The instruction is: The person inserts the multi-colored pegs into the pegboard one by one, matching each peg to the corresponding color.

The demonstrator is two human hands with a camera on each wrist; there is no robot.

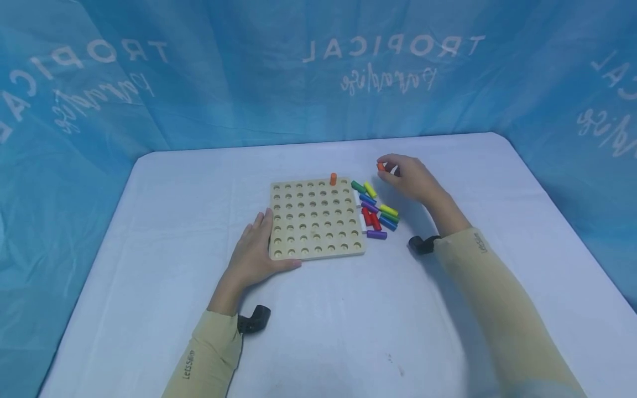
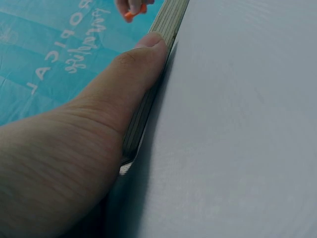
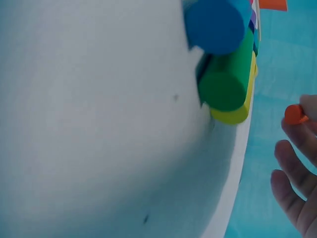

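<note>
A pale wooden pegboard [image 1: 318,218] with rows of round holes lies flat on the table. One orange peg [image 1: 333,178] stands upright in a hole of its far row, toward the right. My left hand [image 1: 256,251] rests against the board's near left corner, fingers along the left side; in the left wrist view the thumb [image 2: 124,74] lies along the board's layered edge [image 2: 166,22]. Right of the board and above the table, my right hand [image 1: 410,177] pinches a second orange peg [image 3: 295,114] between thumb and forefinger, its other fingers loosely bent.
Beside the board's right edge lies a loose pile of pegs: green [image 1: 358,187], yellow [image 1: 370,189], red [image 1: 375,221], blue [image 1: 388,223], purple [image 1: 376,235] and white [image 1: 363,223]. A white cloth [image 1: 149,249] covers the table. Blue printed curtains [image 1: 259,83] hang behind and at both sides.
</note>
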